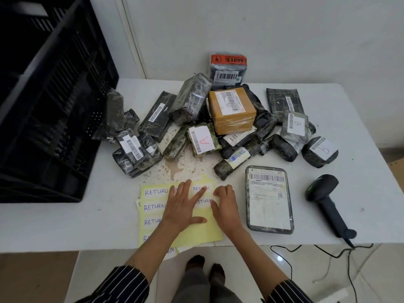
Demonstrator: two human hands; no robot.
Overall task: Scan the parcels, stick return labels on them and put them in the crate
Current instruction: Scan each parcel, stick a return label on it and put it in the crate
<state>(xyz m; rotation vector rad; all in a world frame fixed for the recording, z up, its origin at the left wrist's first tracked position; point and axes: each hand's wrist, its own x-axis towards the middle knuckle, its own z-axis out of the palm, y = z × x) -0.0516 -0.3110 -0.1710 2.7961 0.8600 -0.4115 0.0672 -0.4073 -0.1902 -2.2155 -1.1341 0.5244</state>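
A yellow sheet (196, 234) of white "RETURN" labels lies at the table's front edge. My left hand (184, 205) presses flat on it with fingers spread. My right hand (225, 204) is beside it, its curled fingertips picking at a label (204, 201) at the sheet's right side. A flat black parcel (269, 199) with a white shipping label lies just right of my hands. The black barcode scanner (328, 200) lies further right. A pile of black-wrapped parcels (190, 99) and a brown box (231, 109) fills the table's middle. The black crate (50, 101) stands at the left.
The white table (87, 221) has a stained patch (175, 167) in front of the pile. The scanner's cable (290, 265) trails over the front edge to the floor. More label sheets (172, 250) stick out under the yellow one. A wall is close behind the table.
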